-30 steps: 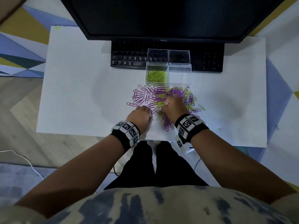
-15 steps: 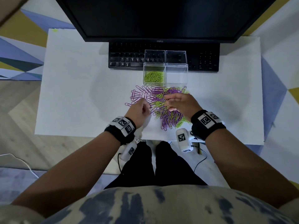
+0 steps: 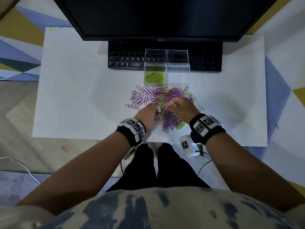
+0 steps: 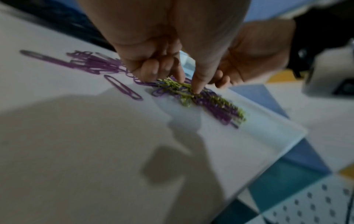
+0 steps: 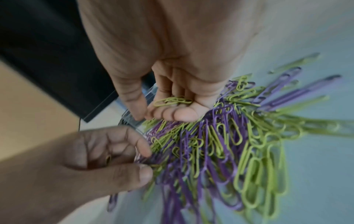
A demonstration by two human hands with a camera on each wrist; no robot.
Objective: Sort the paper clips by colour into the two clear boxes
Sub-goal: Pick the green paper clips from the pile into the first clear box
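A mixed pile of purple and green paper clips (image 3: 166, 98) lies on the white table (image 3: 74, 96) in front of two clear boxes. The left box (image 3: 154, 76) holds green clips; the right box (image 3: 178, 75) looks empty. My right hand (image 3: 170, 107) hovers over the pile's middle, fingers curled round a few green clips (image 5: 172, 100) in its palm. My left hand (image 3: 159, 113) is at the pile's near left edge, thumb and forefinger pinching clips (image 5: 141, 159) there. In the left wrist view its fingertip (image 4: 195, 89) presses on green clips. The two hands almost touch.
A black keyboard (image 3: 125, 58) lies behind the boxes, under a dark monitor (image 3: 158, 17). Loose purple clips (image 3: 137, 98) spread left of the pile. The table's near edge (image 3: 165, 141) runs just behind my wrists. A stray green clip (image 3: 201, 107) lies to the right.
My left hand has moved right into the pile, up against the right hand. The right hand swung out to the right and came back over the pile's middle.
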